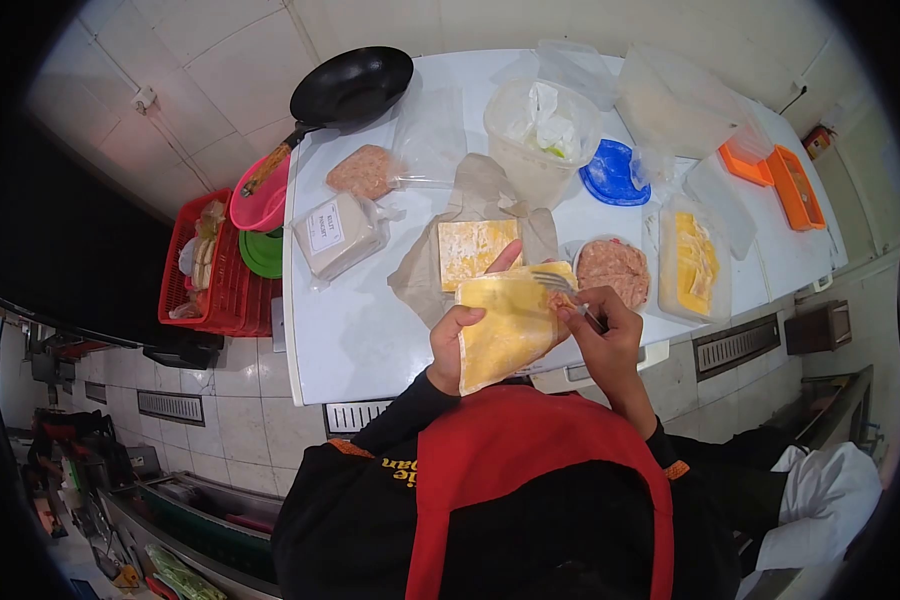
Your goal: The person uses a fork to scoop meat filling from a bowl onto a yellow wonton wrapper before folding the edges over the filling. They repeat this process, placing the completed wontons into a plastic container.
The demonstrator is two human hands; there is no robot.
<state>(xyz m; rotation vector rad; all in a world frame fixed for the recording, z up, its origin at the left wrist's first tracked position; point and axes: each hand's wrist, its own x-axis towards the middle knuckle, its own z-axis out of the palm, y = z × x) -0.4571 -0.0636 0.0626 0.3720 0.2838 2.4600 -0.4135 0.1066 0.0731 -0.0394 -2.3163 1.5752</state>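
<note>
My left hand [454, 348] is closed on a yellow dough wrapper [505, 335], thumb on top and fingers beneath. In my right hand [612, 335] is a metal fork [550, 280], its tines over the wrapper's right side. A small bit of minced meat shows by my right fingertips. Beyond my hands, a floury stack of square wrappers [470, 250] lies on crumpled brown paper [420, 275]. To the right sits a mound of minced meat [613, 268] in a round dish, partly behind my right hand. Farther right, a clear container [695, 305] holds folded yellow pieces [694, 255].
The white tabletop [360, 340] also bears a labelled package [338, 235], bagged minced meat [360, 172], a black wok [355, 88], a translucent bucket [540, 165], a blue lid [613, 172] and orange trays [795, 188]. Red crates [235, 290] stand off its left edge.
</note>
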